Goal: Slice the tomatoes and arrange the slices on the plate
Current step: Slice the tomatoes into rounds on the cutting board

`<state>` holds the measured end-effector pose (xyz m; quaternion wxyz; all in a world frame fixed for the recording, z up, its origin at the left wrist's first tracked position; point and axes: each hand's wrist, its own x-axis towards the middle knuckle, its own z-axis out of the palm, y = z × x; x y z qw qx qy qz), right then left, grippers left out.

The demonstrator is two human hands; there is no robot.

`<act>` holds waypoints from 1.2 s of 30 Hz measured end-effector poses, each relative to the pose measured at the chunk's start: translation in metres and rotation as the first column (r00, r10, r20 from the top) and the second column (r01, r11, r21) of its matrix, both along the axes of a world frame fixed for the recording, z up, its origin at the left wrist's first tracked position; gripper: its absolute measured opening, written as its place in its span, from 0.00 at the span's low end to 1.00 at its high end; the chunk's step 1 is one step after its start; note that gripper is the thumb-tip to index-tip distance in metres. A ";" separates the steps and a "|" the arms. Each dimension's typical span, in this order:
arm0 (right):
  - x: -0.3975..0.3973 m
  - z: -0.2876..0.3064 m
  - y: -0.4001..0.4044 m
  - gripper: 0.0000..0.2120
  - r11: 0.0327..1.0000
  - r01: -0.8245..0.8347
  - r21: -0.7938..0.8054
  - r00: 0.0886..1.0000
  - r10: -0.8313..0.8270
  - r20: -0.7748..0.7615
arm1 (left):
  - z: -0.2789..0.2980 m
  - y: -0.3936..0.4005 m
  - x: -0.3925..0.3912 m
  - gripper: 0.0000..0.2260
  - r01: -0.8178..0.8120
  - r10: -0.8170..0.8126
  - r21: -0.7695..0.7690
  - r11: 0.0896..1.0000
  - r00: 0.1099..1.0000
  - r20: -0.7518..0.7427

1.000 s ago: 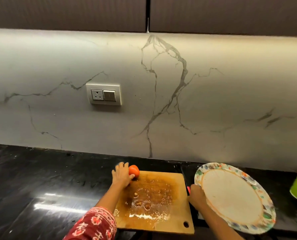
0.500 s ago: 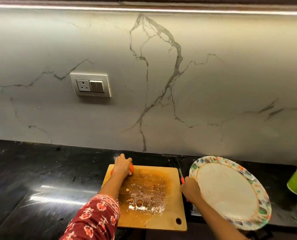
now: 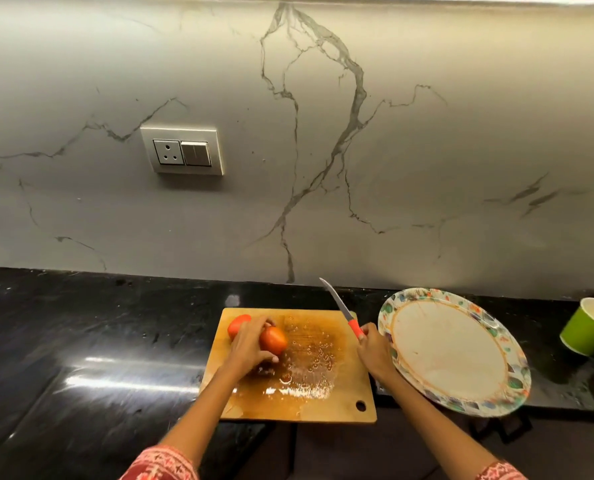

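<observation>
A wooden cutting board [image 3: 323,407] lies on the black countertop [image 3: 98,341] at the lower centre of the frame. Its middle is wet with juice and seeds. A round hole sits in its lower right corner.

The left hand [image 3: 245,348] rests on the upper left part of the board. Its fingers and thumb curl round a tomato [image 3: 273,340], which touches the board surface. A second tomato [image 3: 237,324] lies just beside it, at the board's upper left corner, partly hidden behind the left hand's fingers. Both tomatoes appear whole.

The right hand [image 3: 375,351] is at the right edge of the board, between the board and the plate [image 3: 507,386]. Its fingers are closed round the red handle of a knife [image 3: 342,308]. The blade points up and to the left, tilted, with its tip in front of the lower edge of the wall. The blade does not touch either tomato.

The plate is round with a patterned rim and a plain, stained centre. It sits at the lower right of the frame, just beside the board. No slices lie on it.

A green paper cup [image 3: 588,332] stands at the right edge of the frame, apart from the plate. A wall socket with a switch [image 3: 183,150] is mounted on the veined wall at the upper left.
</observation>
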<state>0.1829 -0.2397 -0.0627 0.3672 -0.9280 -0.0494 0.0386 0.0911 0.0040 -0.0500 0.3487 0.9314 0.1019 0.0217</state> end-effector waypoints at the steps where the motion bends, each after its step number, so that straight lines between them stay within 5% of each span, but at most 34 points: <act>1: -0.002 -0.002 0.000 0.04 0.999 0.000 0.042 1.000 0.001 -0.011 | -0.001 -0.004 -0.007 0.28 0.017 -0.017 -0.011 1.000 1.000 0.018; 7: -0.025 -0.010 0.006 0.09 0.962 0.082 0.260 0.990 -0.049 -0.129 | -0.016 -0.020 -0.033 0.35 0.071 -0.068 0.023 0.997 0.991 -0.113; 10: -0.036 -0.013 0.012 0.11 0.942 0.099 0.321 0.986 -0.049 -0.159 | -0.016 -0.031 -0.036 0.28 -0.060 0.041 -0.144 0.988 0.991 -0.129; 14: -0.045 -0.018 0.013 0.09 0.915 0.091 0.393 0.975 -0.001 -0.223 | -0.018 -0.043 -0.034 0.15 -0.172 0.167 -0.160 0.972 0.985 -0.041; 19: -0.060 0.000 0.014 0.08 0.874 0.016 0.485 0.949 0.140 -0.282 | -0.012 -0.049 -0.025 0.29 -0.091 0.065 -0.173 0.981 0.987 -0.149; 27: -0.071 0.006 0.027 0.09 0.832 -0.062 0.551 0.877 0.309 -0.368 | -0.018 -0.058 -0.035 0.34 0.010 0.028 -0.370 0.929 0.995 0.097; 36: -0.082 0.004 0.032 0.10 0.838 -0.101 0.537 0.891 0.316 -0.325 | -0.026 -0.058 -0.041 0.26 0.005 0.018 -0.351 0.936 0.998 0.064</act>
